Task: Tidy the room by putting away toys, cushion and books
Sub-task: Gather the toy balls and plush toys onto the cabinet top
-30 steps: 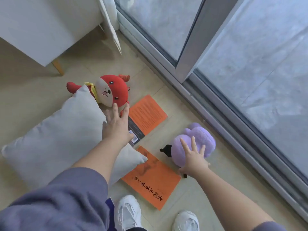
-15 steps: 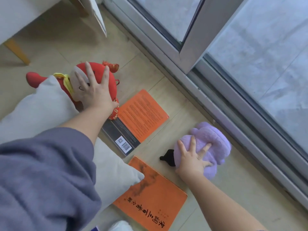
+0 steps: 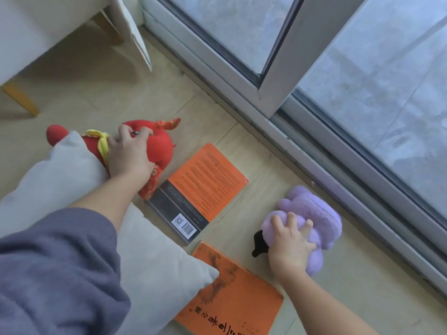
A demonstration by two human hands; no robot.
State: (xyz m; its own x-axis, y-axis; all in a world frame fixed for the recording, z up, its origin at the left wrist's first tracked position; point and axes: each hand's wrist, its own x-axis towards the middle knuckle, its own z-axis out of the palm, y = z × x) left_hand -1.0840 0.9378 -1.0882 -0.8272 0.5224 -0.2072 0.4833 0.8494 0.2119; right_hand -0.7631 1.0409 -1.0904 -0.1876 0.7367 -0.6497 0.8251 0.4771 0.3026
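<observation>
Fingers (image 3: pixel 125 131) of left hand (image 3: pixel 129 154) curled, grasping red plush toy (image 3: pixel 158 145) on floor, far left, partly behind grey cushion (image 3: pixel 60 175). Right hand (image 3: pixel 289 245) grips purple plush toy (image 3: pixel 314 213), near right by window track (image 3: pixel 338 170). Two orange books (image 3: pixel 208 180) (image 3: pixel 232 298) lie between.

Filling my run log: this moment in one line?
left hand grips red plush | right hand grips purple plush | cushion, barcode book, calligraphy book on floor
</observation>
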